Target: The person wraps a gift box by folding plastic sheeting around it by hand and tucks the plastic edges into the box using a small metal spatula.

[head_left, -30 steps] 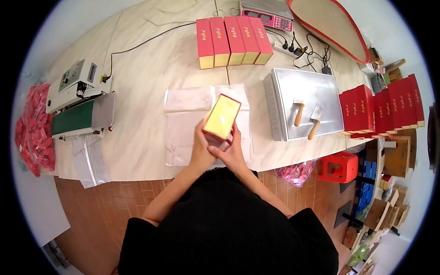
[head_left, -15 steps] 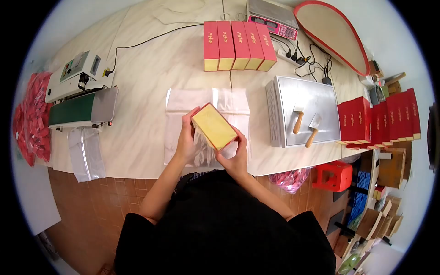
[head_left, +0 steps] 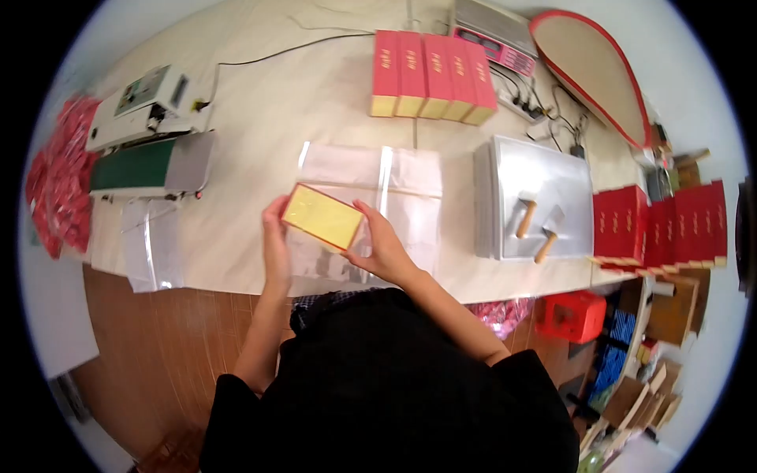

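Between my two hands is a box point(head_left: 324, 217) with a yellow face and red edges, tilted above the table. My left hand point(head_left: 275, 233) grips its left end. At the other end, my right hand point(head_left: 382, 243) has its thumb at the near corner and its fingers along the side. Clear plastic seems to hang below the box, though blur hides how it sits. Flat transparent bags point(head_left: 414, 177) lie on the table under and beyond my hands.
Several red boxes point(head_left: 436, 75) stand in a row behind, near a pink scale point(head_left: 505, 55). At left sits a sealing machine point(head_left: 150, 165) beside red packets point(head_left: 59, 181). At right, a metal case point(head_left: 497, 197) carries two wooden-handled scrapers point(head_left: 544, 246); more red boxes point(head_left: 619, 225) are stacked beyond.
Both hands have carried the box to the left, and its tilt is now shallower. The whole view has shifted slightly with my head.
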A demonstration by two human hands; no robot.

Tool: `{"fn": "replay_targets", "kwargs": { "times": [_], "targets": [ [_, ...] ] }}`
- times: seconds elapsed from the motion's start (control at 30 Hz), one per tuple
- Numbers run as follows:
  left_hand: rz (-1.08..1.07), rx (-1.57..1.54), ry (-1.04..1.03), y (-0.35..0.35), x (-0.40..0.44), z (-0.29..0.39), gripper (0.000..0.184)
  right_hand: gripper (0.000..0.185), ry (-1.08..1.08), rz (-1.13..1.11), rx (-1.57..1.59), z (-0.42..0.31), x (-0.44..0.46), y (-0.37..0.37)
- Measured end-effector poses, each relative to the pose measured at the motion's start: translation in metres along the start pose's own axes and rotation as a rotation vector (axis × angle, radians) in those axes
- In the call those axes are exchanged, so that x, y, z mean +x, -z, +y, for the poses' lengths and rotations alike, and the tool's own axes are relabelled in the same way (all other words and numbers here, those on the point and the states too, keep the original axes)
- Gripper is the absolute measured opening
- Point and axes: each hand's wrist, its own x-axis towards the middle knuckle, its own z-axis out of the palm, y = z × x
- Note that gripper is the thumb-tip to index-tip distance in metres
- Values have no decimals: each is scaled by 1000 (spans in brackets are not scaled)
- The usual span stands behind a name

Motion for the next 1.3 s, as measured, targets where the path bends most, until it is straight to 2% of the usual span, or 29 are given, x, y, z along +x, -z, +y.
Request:
{"fn": "replay_targets", "kwargs": {
  "times": [0.07,0.1,0.13,0.2,0.23,0.27,0.3,0.33,0.37,0.4,0.43,0.47,0.53,0.57,0.63,0.73,0.83,0.93,1.0,1.07,1.17,1.23,1.3],
  "targets": [
    [55,61,-53,7,10,-4,58,93,144,41,-310,0,-4,22],
    [104,115,-64,5,13,1,55,91,113,106,-345,6,-6,39],
    [77,103,-56,-3,13,13,55,79,87,250,-382,18,-11,56],
    [169,209,-209,-11,11,41,45,44,-88,515,-561,42,-20,109],
    [165,210,-207,-12,11,49,45,38,-191,599,-670,51,-28,136],
    [139,281,-285,-14,11,55,37,29,-248,799,-717,70,-37,160],
    [117,356,-364,-15,11,62,29,28,-331,832,-909,80,-48,185],
    [128,371,-366,-15,9,70,29,29,-487,781,-1041,92,-61,202],
    [33,448,-359,-17,6,77,22,30,-568,713,-1197,115,-76,216],
    [-60,524,-347,-21,3,82,18,32,-731,603,-1234,100,-73,221],
    [-53,603,-436,-32,2,86,22,33,-751,586,-1235,102,-76,222],
    [-39,619,-434,-36,0,90,22,33,-740,576,-1220,108,-77,224],
    [-290,856,-496,-44,-3,96,26,31,-981,595,-1082,126,-81,227],
    [-284,868,-495,-47,-6,97,26,29,-968,593,-1100,134,-85,230],
    [-419,1016,-415,-52,-12,96,23,27,-946,640,-1027,143,-85,230],
    [-390,1036,-420,-59,-19,89,23,30,-801,720,-931,131,-83,218],
    [-251,1049,-475,-62,-19,80,19,35,-611,538,-334,77,-75,195],
    [-168,1047,-473,-58,-16,71,15,28,-341,322,-157,14,-75,161],
    [-155,1052,-474,-55,-14,69,13,25,-369,131,-187,-39,-70,150],
    [-136,1057,-476,-52,-12,68,12,24,-220,52,-219,-54,-71,140],
    [-126,1076,-479,-47,-10,63,13,23,-146,-24,-195,-73,-67,134],
    [-103,1067,-554,-46,-8,58,14,23,-166,-45,-198,-75,-68,128],
    [-110,1073,-537,-44,-8,58,13,22,-160,-55,-224,-78,-65,124]
  ]
}}
